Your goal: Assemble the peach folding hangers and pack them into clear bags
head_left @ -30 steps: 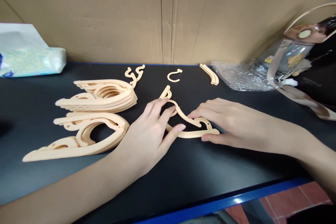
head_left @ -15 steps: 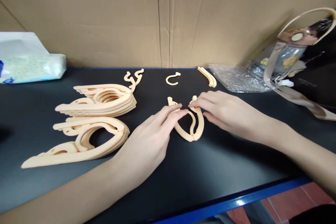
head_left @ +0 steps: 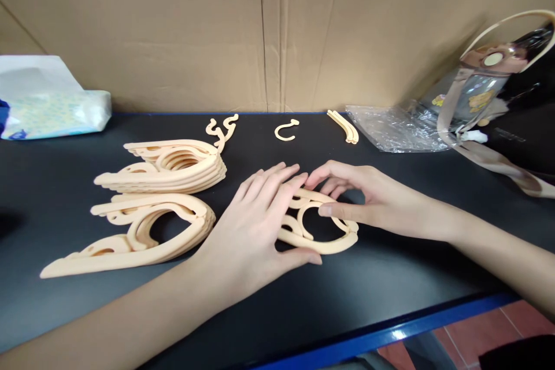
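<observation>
A peach plastic hanger piece (head_left: 332, 241) with curved cut-outs lies flat on the black table (head_left: 390, 277) in the middle. My left hand (head_left: 255, 225) covers its left part, fingers laid over the top and thumb pressed against its near edge. From the right, my right hand (head_left: 364, 199) pinches the piece, thumb on the upper rib and fingers arched above it. Both hands grip the same piece.
Two stacks of the same hanger pieces (head_left: 173, 163) (head_left: 143, 231) lie at the left. Behind are paired hooks (head_left: 222, 125), a single hook (head_left: 286, 130) and thin curved strips (head_left: 347, 126). A crumpled plastic bag (head_left: 390, 127), a clear tote (head_left: 485, 89), a tissue pack (head_left: 52, 105) and a cardboard wall (head_left: 277, 29) border the table.
The hanger piece went from a narrow folded V standing further back to lying spread flat nearer me. Both hands moved with it; my left hand now covers its left half.
</observation>
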The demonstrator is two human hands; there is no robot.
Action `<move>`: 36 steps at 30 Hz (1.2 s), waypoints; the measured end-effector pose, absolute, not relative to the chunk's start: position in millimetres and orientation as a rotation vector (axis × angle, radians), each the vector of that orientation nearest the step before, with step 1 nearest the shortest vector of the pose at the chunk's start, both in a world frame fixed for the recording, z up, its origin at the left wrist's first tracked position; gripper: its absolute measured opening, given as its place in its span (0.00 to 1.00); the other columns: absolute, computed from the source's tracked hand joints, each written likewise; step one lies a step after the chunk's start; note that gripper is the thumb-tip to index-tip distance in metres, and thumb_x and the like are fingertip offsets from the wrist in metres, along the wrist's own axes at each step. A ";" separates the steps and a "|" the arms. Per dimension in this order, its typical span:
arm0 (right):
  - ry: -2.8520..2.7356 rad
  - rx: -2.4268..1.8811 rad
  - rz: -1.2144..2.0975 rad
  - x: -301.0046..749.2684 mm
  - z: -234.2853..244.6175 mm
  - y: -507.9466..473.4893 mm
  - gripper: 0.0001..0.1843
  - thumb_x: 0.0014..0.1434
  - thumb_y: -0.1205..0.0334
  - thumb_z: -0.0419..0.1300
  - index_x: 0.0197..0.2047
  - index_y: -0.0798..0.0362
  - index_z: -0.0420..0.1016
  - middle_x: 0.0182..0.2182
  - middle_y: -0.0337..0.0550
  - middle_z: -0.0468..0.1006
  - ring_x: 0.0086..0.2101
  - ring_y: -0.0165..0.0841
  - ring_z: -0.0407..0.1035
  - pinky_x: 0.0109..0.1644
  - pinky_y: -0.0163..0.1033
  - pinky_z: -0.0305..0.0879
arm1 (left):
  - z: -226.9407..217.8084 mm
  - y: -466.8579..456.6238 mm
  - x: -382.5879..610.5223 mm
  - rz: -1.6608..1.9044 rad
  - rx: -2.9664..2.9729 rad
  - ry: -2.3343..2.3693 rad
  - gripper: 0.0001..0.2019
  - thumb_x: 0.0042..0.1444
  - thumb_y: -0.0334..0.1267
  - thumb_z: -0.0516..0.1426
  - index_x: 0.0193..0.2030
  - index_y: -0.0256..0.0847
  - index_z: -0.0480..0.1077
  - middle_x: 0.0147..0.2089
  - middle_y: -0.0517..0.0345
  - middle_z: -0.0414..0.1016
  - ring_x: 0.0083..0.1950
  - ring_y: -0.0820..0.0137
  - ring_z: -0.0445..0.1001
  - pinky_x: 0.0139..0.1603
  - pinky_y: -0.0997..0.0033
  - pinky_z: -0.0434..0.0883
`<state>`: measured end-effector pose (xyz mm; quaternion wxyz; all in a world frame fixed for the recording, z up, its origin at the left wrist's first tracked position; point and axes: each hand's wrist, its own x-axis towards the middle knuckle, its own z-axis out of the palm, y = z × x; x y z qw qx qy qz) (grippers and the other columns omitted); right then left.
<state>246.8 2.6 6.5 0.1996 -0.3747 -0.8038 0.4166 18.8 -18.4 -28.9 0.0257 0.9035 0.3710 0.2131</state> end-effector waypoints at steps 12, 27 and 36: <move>-1.989 -1.077 1.570 235.5 1.1 -5.9 0.11 0.61 0.58 0.64 0.45 0.53 0.74 0.36 0.38 0.76 0.36 0.29 0.70 0.40 0.34 0.66 | -19.9 -25.1 19.6 0.734 2.937 1.123 0.28 0.55 0.48 0.66 0.55 0.33 0.64 0.39 0.54 0.70 0.38 0.61 0.71 0.34 0.64 0.66; -1.857 -1.006 1.792 233.5 -2.4 -1.8 0.13 0.63 0.53 0.62 0.39 0.57 0.77 0.34 0.40 0.80 0.32 0.28 0.75 0.37 0.32 0.70 | -11.1 -25.7 16.8 0.599 3.132 0.902 0.46 0.48 0.58 0.67 0.64 0.26 0.59 0.56 0.42 0.71 0.52 0.54 0.68 0.52 0.58 0.64; -1.836 -1.021 1.777 234.9 -3.0 -4.5 0.06 0.59 0.60 0.66 0.37 0.54 0.77 0.31 0.35 0.79 0.32 0.26 0.73 0.37 0.31 0.69 | -9.0 -28.0 16.6 0.612 3.255 0.906 0.32 0.59 0.45 0.62 0.63 0.23 0.64 0.51 0.44 0.74 0.51 0.55 0.69 0.51 0.58 0.64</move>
